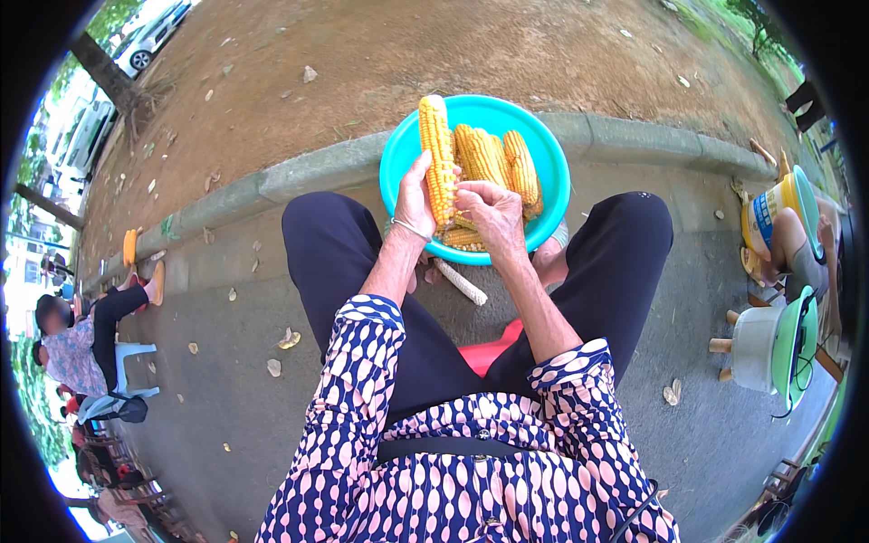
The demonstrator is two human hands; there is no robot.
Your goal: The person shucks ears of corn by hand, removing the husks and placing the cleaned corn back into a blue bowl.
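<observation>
My left hand (415,197) wraps around the lower part of a yellow ear of corn (434,146), tilted upright above a turquoise plastic basin (558,178). Against the lower right side of that ear, the bent thumb and fingers of my right hand (495,216) pinch at the kernels. Some rows there look loosened, with gaps between them. Several more ears (483,153) lie in the basin, partly behind my right hand. Loose kernels are hard to make out beneath my hands. A bare white corncob (461,282) rests on the pavement between my feet.
A concrete curb (326,166) runs behind the basin, with bare soil beyond. Part of a red seat (492,349) shows under me. On the left a person (75,346) sits on a light-blue stool (136,349). At right are a yellow-and-white bucket (770,210) and a green basin (794,353).
</observation>
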